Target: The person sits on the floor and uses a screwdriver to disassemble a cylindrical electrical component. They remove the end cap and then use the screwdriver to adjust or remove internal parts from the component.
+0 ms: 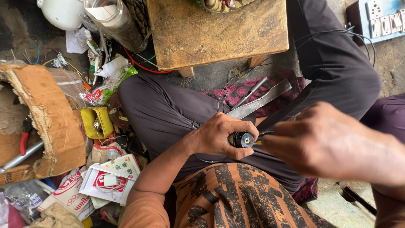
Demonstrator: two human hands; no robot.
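A person is sitting cross-legged on the floor, gripping a small black cylinder in the left hand, fingers wrapped tight around it so that its round end faces up toward the camera, apparently to steady it for the tool. The right hand is pinching a thin screwdriver with a yellow handle, its tip meeting the cylinder's end face; the fingers are closed narrowly around the shaft. The cylinder is resting over the lap, just in front of the person's striped shirt. Beyond the cylinder, a flat metal file and a slim rod are lying on a patterned cloth within easy reach. Farther beyond the cylinder, a worn wooden stool is standing. To the cylinder's left, a torn cardboard box and scattered packets are cluttering the floor. A switchboard is lying well off to the cylinder's upper right, thin black wires trailing from it.
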